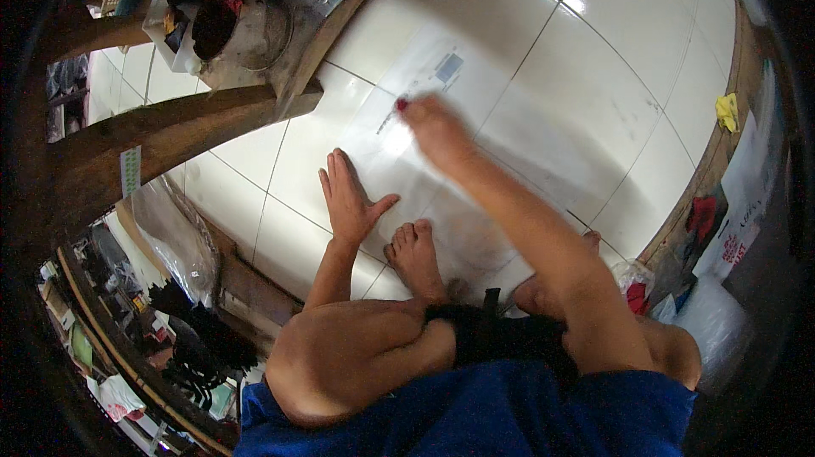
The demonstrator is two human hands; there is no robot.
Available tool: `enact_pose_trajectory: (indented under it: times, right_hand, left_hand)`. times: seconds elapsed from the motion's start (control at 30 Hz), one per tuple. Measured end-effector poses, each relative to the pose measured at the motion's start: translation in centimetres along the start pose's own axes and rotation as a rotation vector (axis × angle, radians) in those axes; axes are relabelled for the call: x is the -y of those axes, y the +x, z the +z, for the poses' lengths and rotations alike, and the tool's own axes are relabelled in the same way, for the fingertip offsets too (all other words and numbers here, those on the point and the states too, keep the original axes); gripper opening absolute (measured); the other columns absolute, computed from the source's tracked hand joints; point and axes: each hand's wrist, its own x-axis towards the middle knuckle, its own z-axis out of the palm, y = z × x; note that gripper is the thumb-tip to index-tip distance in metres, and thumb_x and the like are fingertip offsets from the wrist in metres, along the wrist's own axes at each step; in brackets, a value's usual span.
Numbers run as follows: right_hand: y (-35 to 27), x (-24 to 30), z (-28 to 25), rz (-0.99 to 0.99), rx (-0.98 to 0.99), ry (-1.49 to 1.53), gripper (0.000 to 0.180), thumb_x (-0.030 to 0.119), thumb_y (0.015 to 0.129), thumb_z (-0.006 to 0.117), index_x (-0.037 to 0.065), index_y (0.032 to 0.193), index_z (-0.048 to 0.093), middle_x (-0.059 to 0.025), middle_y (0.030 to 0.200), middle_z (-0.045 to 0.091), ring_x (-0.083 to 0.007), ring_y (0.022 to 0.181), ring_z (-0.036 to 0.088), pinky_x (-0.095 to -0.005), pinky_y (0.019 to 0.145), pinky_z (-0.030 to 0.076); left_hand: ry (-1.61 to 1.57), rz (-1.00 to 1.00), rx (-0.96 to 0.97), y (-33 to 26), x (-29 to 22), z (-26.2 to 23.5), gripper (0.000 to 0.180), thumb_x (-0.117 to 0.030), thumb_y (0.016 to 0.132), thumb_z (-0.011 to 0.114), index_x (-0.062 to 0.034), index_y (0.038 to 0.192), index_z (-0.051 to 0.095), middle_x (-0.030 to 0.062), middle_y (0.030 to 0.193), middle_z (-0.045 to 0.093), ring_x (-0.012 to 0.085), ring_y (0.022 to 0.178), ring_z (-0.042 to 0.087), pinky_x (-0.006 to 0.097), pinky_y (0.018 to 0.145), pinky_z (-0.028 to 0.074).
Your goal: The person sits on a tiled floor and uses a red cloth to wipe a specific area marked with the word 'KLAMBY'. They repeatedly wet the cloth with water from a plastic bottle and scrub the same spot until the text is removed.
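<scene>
A clear plastic sheet (475, 104) with a few dark printed marks lies flat over the white floor tiles in front of me. Over its printed area my right hand (437, 130) is closed on a small dark-red thing (401, 104); motion blur hides what kind it is. My left hand (348, 205) rests palm down with fingers spread, at the left edge of the sheet, and holds nothing. My bare left foot (413, 255) is just to the right of that hand, by the near end of the sheet.
A wooden frame (195, 113) runs along the left, with a white container (170, 41) and a tub on its shelf. Clear plastic wrap (178, 240) hangs below. On the right stand a wooden edge (717, 134), a yellow scrap (727, 112) and a bubble-wrap bundle (713, 321).
</scene>
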Motion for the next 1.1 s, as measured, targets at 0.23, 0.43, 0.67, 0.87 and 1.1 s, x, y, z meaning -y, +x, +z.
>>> enact_pose_trajectory:
  times: [0.23, 0.43, 0.67, 0.87, 1.1]
  right_hand:
    - [7.3, -4.1, -11.2, 0.09, 0.112, -0.264, 0.019, 0.006, 0.088, 0.048, 0.003, 0.1, 0.063, -0.0189, 0.093, 0.062, -0.0363, 0.092, 0.06, -0.0477, 0.081, 0.05]
    - [-0.8, 6.0, 1.5, 0.002, 0.116, 0.242, 0.025, 0.005, 0.078, 0.058, 0.002, 0.103, 0.062, -0.0177, 0.104, 0.061, -0.0346, 0.101, 0.058, -0.046, 0.088, 0.048]
    - [4.0, -2.2, -1.9, -0.147, -0.173, -0.182, 0.017, 0.008, 0.086, 0.052, 0.006, 0.099, 0.062, -0.0171, 0.102, 0.061, -0.0335, 0.088, 0.058, -0.0467, 0.078, 0.049]
    - [9.1, -4.7, -9.5, 0.076, -0.023, -0.263, 0.014, 0.01, 0.088, 0.052, 0.005, 0.095, 0.063, -0.0185, 0.088, 0.062, -0.0344, 0.086, 0.058, -0.0442, 0.082, 0.047]
    - [-0.6, 8.0, 3.1, -0.284, 0.197, -0.067, 0.021, 0.015, 0.082, 0.058, 0.004, 0.099, 0.062, -0.0126, 0.106, 0.06, -0.031, 0.101, 0.058, -0.043, 0.089, 0.051]
  left_hand:
    - [0.063, -0.028, 0.007, 0.0, -0.2, -1.0, 0.127, -0.062, 0.064, 0.076, 0.0121, 0.145, 0.012, 0.0291, 0.151, 0.022, 0.0399, 0.143, 0.018, 0.054, 0.116, 0.01]
    - [0.049, 0.026, -0.02, 0.6, -0.3, -0.5, 0.127, -0.063, 0.064, 0.075, 0.0123, 0.145, 0.013, 0.0289, 0.151, 0.022, 0.0404, 0.143, 0.018, 0.055, 0.116, 0.011]
    - [0.009, -0.01, -0.011, 0.1, 0.2, -0.4, 0.13, -0.057, 0.058, 0.082, 0.0131, 0.143, 0.014, 0.0309, 0.149, 0.023, 0.0448, 0.14, 0.019, 0.058, 0.114, 0.012]
    - [0.021, -0.056, 0.021, 0.4, -0.6, -1.2, 0.129, -0.055, 0.058, 0.083, 0.0128, 0.143, 0.014, 0.0308, 0.149, 0.023, 0.0441, 0.14, 0.02, 0.058, 0.114, 0.011]
    - [-0.01, -0.031, 0.065, 0.7, -0.2, -0.8, 0.128, -0.063, 0.063, 0.075, 0.0131, 0.144, 0.012, 0.0313, 0.151, 0.019, 0.0449, 0.142, 0.014, 0.057, 0.115, 0.01]
